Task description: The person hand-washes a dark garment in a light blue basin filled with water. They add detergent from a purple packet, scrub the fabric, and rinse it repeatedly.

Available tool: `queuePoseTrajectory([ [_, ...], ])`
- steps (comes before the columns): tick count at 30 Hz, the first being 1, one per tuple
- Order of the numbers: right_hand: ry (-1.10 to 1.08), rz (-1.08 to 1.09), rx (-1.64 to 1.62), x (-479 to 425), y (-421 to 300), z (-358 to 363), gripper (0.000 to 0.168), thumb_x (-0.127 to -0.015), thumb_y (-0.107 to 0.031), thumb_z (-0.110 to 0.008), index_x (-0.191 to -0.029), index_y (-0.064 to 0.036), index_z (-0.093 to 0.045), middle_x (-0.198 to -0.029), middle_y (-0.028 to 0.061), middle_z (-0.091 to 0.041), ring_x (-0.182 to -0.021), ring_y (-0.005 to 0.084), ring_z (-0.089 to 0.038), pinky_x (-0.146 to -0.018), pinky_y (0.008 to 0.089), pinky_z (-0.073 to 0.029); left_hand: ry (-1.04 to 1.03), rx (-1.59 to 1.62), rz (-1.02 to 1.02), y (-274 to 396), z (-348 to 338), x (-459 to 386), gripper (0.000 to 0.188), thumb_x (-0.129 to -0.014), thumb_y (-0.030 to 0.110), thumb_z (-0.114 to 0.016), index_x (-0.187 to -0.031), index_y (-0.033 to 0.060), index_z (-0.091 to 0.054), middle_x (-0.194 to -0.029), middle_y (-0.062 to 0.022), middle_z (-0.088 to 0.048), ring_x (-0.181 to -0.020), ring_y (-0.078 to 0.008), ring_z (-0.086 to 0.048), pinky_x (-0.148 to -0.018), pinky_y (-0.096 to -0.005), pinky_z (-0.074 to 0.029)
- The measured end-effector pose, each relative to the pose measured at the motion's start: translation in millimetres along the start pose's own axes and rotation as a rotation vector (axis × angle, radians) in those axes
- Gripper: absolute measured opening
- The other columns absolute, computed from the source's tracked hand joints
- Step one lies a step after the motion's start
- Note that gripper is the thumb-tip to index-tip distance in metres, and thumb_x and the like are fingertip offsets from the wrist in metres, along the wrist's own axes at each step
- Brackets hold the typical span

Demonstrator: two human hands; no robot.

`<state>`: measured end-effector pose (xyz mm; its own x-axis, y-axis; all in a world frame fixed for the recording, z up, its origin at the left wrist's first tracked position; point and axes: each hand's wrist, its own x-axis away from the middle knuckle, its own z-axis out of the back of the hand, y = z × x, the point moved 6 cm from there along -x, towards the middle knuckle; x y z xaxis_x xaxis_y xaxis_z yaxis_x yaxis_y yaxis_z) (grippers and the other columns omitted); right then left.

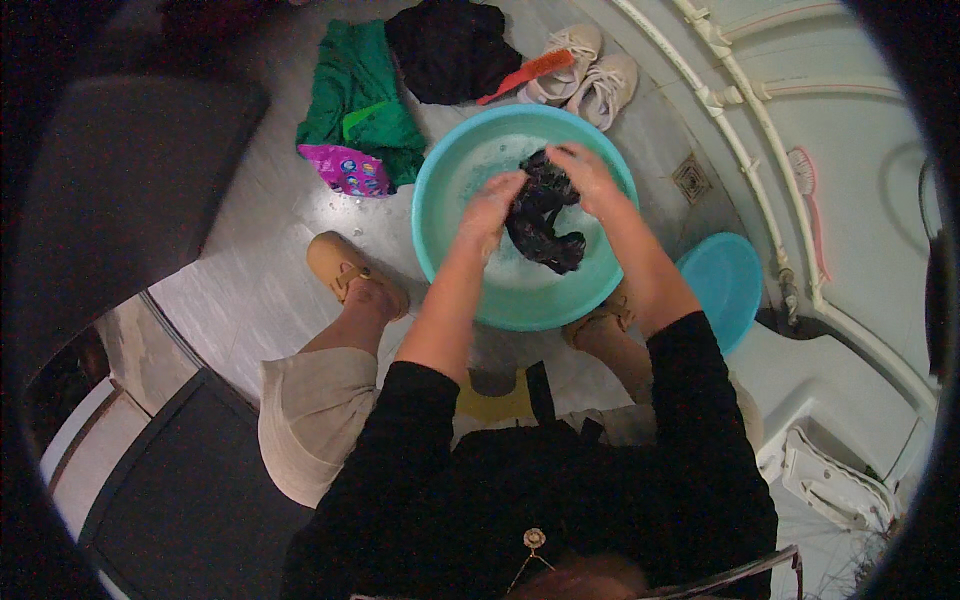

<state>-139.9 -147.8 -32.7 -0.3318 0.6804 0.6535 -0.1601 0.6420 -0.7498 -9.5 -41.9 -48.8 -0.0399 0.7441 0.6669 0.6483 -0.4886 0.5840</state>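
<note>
A wet black garment [541,225] is bunched up over a turquoise plastic basin [525,319], which holds sudsy water. My left hand [492,204] grips the garment's left side near the top. On its upper right, my right hand [583,174] has hold of the same cloth. The lower part of the garment hangs in a curl towards me, above or in the water; I cannot tell which. Some of my fingers are hidden by the cloth and slightly blurred.
Beyond the basin lie green cloth [352,82], a purple packet [346,171], black cloth [454,52], a red brush [532,73] and white sneakers [604,82]. A blue basin [724,289] leans at right, near wall pipes [739,97], a pink brush [806,187] and a floor drain [691,178].
</note>
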Motion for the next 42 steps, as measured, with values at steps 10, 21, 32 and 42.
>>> queuePoseTrajectory([
  [10, 0.241, 0.461, 0.786, 102, 0, -109, 0.022, -0.079, -0.027, -0.064, -0.093, -0.010, -0.061, -0.084, 0.0174, -0.064, -0.078, 0.0387, -0.063, -0.069, 0.0484, -0.048, 0.035, 0.258, 0.204, -11, 12, 17, 0.045, -0.096, 0.043, -0.049, -0.115, 0.0017, -0.054, -0.106, -0.0173, -0.060, -0.094, -0.0291, -0.061, -0.081, -0.0420, -0.052],
  [21, 0.569, 0.279, 0.810, 55, 19, -49, 0.024, -0.087, -0.033, -0.056, -0.087, -0.010, -0.062, -0.079, 0.0180, -0.064, -0.073, 0.0416, -0.061, -0.063, 0.0498, -0.047, 0.096, 0.307, 0.328, -51, 0, 7, 0.024, -0.095, 0.021, -0.048, -0.109, 0.0029, -0.056, -0.093, -0.0102, -0.061, -0.075, -0.0219, -0.062, -0.065, -0.0381, -0.054],
  [32, 0.260, -0.173, -0.135, 0, 131, 26, 0.044, -0.088, -0.041, -0.062, -0.111, -0.004, -0.057, -0.100, 0.0086, -0.064, -0.088, 0.0239, -0.062, -0.080, 0.0379, -0.049, 0.005, -0.108, 0.198, -40, -24, 15, 0.028, -0.092, 0.028, -0.056, -0.110, 0.0058, -0.060, -0.098, -0.0073, -0.064, -0.084, -0.0173, -0.063, -0.074, -0.0320, -0.051],
  [42, 0.185, 0.289, 0.489, 18, -27, -13, 0.046, -0.086, -0.044, -0.062, -0.102, -0.001, -0.061, -0.089, 0.0153, -0.067, -0.082, 0.0302, -0.065, -0.074, 0.0395, -0.050, 0.197, -0.029, 0.185, -18, 31, 6, 0.041, -0.090, 0.032, -0.060, -0.122, 0.0075, -0.053, -0.115, -0.0108, -0.059, -0.106, -0.0229, -0.057, -0.095, -0.0390, -0.043],
])
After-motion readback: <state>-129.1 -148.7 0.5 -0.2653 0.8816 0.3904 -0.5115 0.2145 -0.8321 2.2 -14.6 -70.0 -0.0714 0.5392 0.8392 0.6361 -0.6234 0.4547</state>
